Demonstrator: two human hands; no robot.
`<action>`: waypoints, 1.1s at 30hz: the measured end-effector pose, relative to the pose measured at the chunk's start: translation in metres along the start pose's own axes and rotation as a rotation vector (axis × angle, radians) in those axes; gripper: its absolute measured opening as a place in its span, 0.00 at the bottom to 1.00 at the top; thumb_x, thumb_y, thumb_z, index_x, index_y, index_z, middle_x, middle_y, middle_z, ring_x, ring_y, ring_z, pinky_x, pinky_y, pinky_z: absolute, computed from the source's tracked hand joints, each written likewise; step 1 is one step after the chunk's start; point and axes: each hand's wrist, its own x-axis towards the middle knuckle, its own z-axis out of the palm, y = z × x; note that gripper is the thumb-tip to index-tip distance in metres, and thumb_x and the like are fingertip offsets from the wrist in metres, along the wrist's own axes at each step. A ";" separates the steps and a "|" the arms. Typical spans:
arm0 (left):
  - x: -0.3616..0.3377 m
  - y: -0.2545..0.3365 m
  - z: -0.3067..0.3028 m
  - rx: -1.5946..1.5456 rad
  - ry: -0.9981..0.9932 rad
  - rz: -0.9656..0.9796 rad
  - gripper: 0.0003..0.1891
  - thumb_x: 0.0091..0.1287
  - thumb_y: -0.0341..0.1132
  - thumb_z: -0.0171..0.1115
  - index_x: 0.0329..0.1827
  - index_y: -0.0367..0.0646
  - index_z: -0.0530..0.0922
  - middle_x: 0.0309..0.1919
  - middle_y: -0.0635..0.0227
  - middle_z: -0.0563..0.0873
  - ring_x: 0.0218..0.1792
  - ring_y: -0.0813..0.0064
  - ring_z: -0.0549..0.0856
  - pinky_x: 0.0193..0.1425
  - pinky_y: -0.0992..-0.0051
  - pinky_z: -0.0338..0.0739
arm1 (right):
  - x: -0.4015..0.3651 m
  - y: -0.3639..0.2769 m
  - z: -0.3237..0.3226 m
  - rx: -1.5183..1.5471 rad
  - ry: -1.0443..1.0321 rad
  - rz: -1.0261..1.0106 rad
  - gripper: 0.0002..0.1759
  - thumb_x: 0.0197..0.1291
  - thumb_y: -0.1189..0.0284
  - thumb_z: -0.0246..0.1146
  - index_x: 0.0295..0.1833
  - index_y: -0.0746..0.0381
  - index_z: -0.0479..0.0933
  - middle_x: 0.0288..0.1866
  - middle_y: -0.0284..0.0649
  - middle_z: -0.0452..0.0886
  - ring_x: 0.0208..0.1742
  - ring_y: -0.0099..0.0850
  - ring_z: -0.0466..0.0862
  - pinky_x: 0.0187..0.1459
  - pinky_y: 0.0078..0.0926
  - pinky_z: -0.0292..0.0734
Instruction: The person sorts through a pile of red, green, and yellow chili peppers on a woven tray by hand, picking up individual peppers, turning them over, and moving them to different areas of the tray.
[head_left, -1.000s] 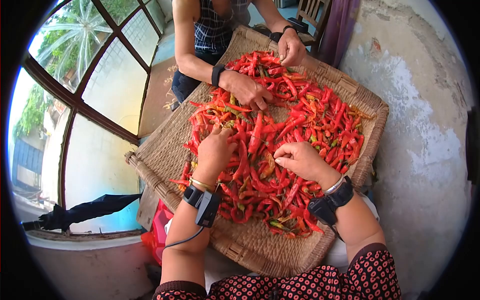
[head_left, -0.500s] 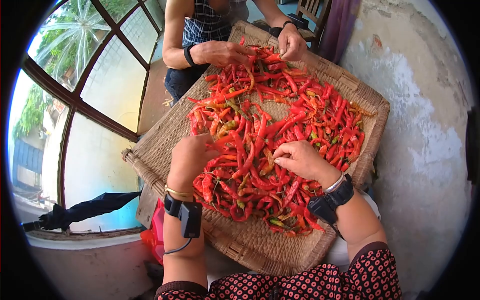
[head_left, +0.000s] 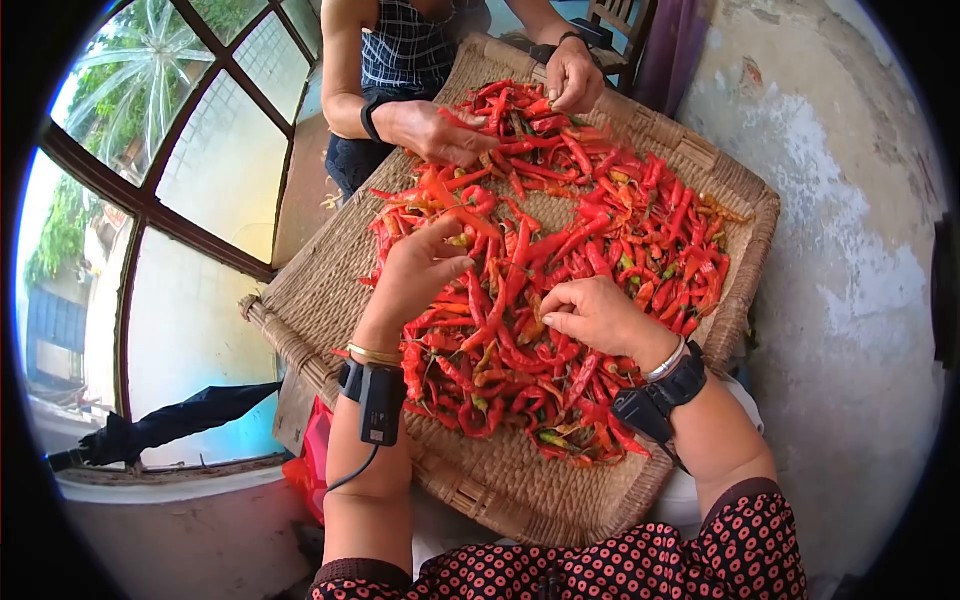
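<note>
A heap of red chili peppers (head_left: 585, 375), with some orange, yellow and green ones mixed in, covers much of a woven basket tray (head_left: 300, 290). My left hand (head_left: 418, 270) is over the left part of the heap, thumb and fingers apart, with its fingertips close to the peppers. Over the middle of the heap, my right hand (head_left: 605, 318) has its thumb and forefinger pinched together. Whatever may be between those fingertips is too small to make out; peppers lie directly beneath them.
Across the tray, another person's hands (head_left: 440, 130) work at the far peppers. A window (head_left: 205, 200) and a folded black umbrella (head_left: 180, 420) are on the left. A bare wall (head_left: 840, 250) rises on the right, and a red plastic bag (head_left: 312, 455) sits below the tray's left corner.
My left hand has moved forward and slightly right, and its fingers have spread. My right hand stays nearly in place, still pinched. The other person's left-side hand has shifted toward me.
</note>
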 end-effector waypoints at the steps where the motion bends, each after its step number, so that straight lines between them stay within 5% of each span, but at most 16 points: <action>1: -0.002 -0.001 0.000 -0.001 0.001 0.000 0.14 0.57 0.28 0.65 0.46 0.34 0.79 0.29 0.72 0.82 0.29 0.86 0.78 0.35 0.82 0.74 | 0.000 0.000 0.000 0.000 -0.004 0.008 0.11 0.52 0.69 0.62 0.36 0.65 0.79 0.28 0.44 0.81 0.31 0.36 0.82 0.35 0.31 0.74; 3: -0.007 0.004 0.003 0.424 -0.092 -0.027 0.10 0.55 0.28 0.65 0.40 0.36 0.81 0.31 0.61 0.83 0.31 0.76 0.82 0.37 0.76 0.75 | 0.001 0.000 0.000 -0.020 -0.002 -0.015 0.10 0.53 0.70 0.61 0.36 0.66 0.79 0.28 0.43 0.81 0.30 0.32 0.82 0.34 0.28 0.74; 4: -0.006 -0.008 0.008 0.552 -0.099 0.134 0.09 0.54 0.34 0.65 0.36 0.39 0.82 0.28 0.59 0.82 0.29 0.66 0.82 0.36 0.71 0.76 | 0.001 0.001 0.000 -0.038 0.000 -0.038 0.09 0.53 0.72 0.61 0.37 0.66 0.79 0.28 0.42 0.81 0.30 0.29 0.81 0.33 0.26 0.74; 7: -0.012 -0.013 0.024 0.693 -0.213 0.263 0.13 0.52 0.41 0.66 0.33 0.41 0.81 0.26 0.57 0.81 0.29 0.58 0.81 0.35 0.65 0.75 | 0.002 0.003 0.002 -0.088 0.002 -0.037 0.09 0.52 0.71 0.61 0.37 0.65 0.78 0.29 0.42 0.80 0.32 0.33 0.81 0.35 0.28 0.74; 11: -0.022 -0.014 0.034 0.917 -0.227 0.209 0.15 0.51 0.45 0.66 0.33 0.42 0.80 0.30 0.60 0.80 0.33 0.59 0.82 0.35 0.63 0.76 | 0.000 0.011 0.006 -0.300 0.047 -0.088 0.10 0.51 0.70 0.62 0.38 0.63 0.78 0.30 0.43 0.79 0.37 0.38 0.80 0.39 0.32 0.74; 16: -0.022 -0.021 0.033 0.829 -0.343 0.190 0.12 0.50 0.38 0.67 0.30 0.39 0.80 0.29 0.59 0.79 0.35 0.60 0.80 0.38 0.66 0.75 | 0.001 0.014 0.010 -0.418 0.013 -0.112 0.12 0.50 0.68 0.63 0.38 0.64 0.77 0.32 0.44 0.79 0.40 0.42 0.79 0.42 0.37 0.74; 22: -0.025 -0.006 0.032 0.561 -0.373 0.186 0.07 0.52 0.34 0.65 0.27 0.40 0.79 0.26 0.63 0.80 0.27 0.65 0.82 0.32 0.67 0.75 | 0.008 0.010 0.010 -0.275 0.108 -0.077 0.13 0.50 0.69 0.64 0.40 0.65 0.77 0.31 0.43 0.80 0.35 0.37 0.80 0.39 0.31 0.75; 24: -0.025 0.005 0.028 0.212 -0.321 -0.181 0.07 0.58 0.35 0.64 0.30 0.40 0.77 0.24 0.70 0.81 0.24 0.75 0.82 0.28 0.74 0.76 | 0.009 0.008 0.009 -0.138 0.069 -0.043 0.13 0.51 0.69 0.64 0.40 0.65 0.77 0.31 0.42 0.80 0.34 0.33 0.80 0.38 0.29 0.75; 25: -0.024 0.004 0.026 0.210 -0.323 -0.183 0.07 0.58 0.35 0.64 0.30 0.40 0.77 0.24 0.70 0.81 0.24 0.75 0.82 0.28 0.74 0.76 | 0.008 0.006 0.009 -0.002 0.029 -0.010 0.13 0.52 0.70 0.64 0.41 0.66 0.77 0.30 0.41 0.80 0.33 0.29 0.80 0.37 0.26 0.74; 27: -0.021 0.003 0.024 -0.356 -0.312 -0.371 0.08 0.63 0.35 0.61 0.35 0.40 0.76 0.26 0.75 0.80 0.23 0.82 0.81 0.26 0.80 0.76 | 0.006 0.002 0.009 0.041 -0.002 -0.048 0.13 0.53 0.70 0.64 0.42 0.67 0.77 0.30 0.40 0.80 0.32 0.26 0.80 0.36 0.25 0.74; 28: -0.021 0.002 0.023 -0.427 -0.314 -0.407 0.06 0.66 0.35 0.56 0.39 0.41 0.74 0.31 0.73 0.81 0.28 0.81 0.82 0.32 0.81 0.79 | 0.005 0.000 0.008 0.084 -0.031 -0.090 0.14 0.54 0.70 0.63 0.43 0.68 0.76 0.30 0.38 0.80 0.31 0.23 0.79 0.36 0.23 0.74; 29: -0.020 0.002 0.025 -0.427 -0.314 -0.409 0.06 0.66 0.35 0.56 0.39 0.41 0.74 0.31 0.73 0.81 0.28 0.81 0.82 0.32 0.81 0.79 | 0.004 -0.002 0.007 0.085 -0.032 -0.089 0.14 0.54 0.70 0.63 0.43 0.68 0.76 0.30 0.38 0.80 0.31 0.23 0.79 0.36 0.23 0.74; 31: -0.018 0.000 0.030 -0.927 -0.133 -0.287 0.08 0.68 0.34 0.53 0.44 0.39 0.74 0.38 0.68 0.82 0.35 0.79 0.83 0.37 0.80 0.79 | 0.006 -0.004 0.004 0.019 0.108 0.039 0.16 0.50 0.64 0.65 0.39 0.65 0.77 0.26 0.43 0.80 0.30 0.37 0.81 0.34 0.32 0.73; 33: -0.015 -0.002 0.028 -0.749 -0.103 -0.243 0.11 0.69 0.34 0.52 0.47 0.37 0.73 0.42 0.66 0.81 0.36 0.78 0.83 0.38 0.79 0.79 | 0.009 0.006 0.004 0.071 0.230 0.070 0.17 0.51 0.64 0.64 0.41 0.67 0.77 0.26 0.42 0.80 0.30 0.37 0.81 0.35 0.32 0.74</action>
